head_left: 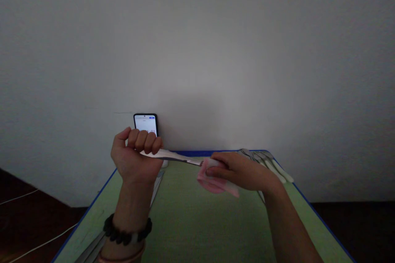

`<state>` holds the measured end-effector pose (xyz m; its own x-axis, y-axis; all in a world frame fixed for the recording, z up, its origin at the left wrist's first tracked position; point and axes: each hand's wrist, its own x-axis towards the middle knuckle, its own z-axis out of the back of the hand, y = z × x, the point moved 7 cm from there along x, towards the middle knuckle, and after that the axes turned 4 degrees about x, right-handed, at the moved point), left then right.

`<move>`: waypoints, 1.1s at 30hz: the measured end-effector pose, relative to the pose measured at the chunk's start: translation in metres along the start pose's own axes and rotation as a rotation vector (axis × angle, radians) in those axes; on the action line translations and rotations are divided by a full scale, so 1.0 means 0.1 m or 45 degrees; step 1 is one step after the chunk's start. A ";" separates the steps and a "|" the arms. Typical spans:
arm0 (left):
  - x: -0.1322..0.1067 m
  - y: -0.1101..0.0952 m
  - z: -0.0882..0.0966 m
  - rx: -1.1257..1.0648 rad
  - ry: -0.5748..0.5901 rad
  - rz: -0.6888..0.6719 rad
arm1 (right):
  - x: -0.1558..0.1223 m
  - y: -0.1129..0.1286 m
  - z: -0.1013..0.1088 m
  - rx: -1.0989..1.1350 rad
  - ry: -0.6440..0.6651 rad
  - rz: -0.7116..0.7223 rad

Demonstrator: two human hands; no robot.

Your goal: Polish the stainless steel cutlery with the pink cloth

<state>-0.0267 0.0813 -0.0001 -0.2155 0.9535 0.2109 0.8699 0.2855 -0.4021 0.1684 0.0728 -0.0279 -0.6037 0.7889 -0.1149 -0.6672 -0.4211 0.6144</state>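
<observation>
My left hand [135,154] is closed in a fist round one end of a long metal utensil [173,156], held level above the green table [191,222]. My right hand [240,170] pinches a pink cloth [214,183] round the other end of that utensil. A dark bead bracelet sits on my left wrist. Which kind of utensil it is I cannot make out, since both ends are covered.
A phone [146,124] with a lit screen leans upright against the white wall behind my left hand. Several white-handled utensils [271,164] lie at the table's far right corner. More metal pieces [92,248] lie along the left edge. A white cable runs over the dark floor at left.
</observation>
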 end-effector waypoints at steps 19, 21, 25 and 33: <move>-0.03 0.09 -0.12 0.043 0.059 -0.012 | 0.09 0.20 -0.06 -0.004 -0.063 0.097; -0.01 -0.02 -0.09 0.053 0.108 -0.040 | 0.06 0.13 -0.02 0.027 -0.051 0.094; -0.02 -0.17 -0.18 0.356 0.275 -0.109 | -0.03 0.09 0.11 0.092 -0.116 0.153; 0.06 -0.16 0.12 1.495 0.301 -0.030 | -0.17 -0.08 0.34 0.067 -0.330 0.108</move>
<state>-0.0473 0.0842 -0.0032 -0.0322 0.9404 0.3386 -0.0957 0.3343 -0.9376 0.1991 0.0780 -0.0046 -0.5202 0.8427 0.1384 -0.5912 -0.4723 0.6537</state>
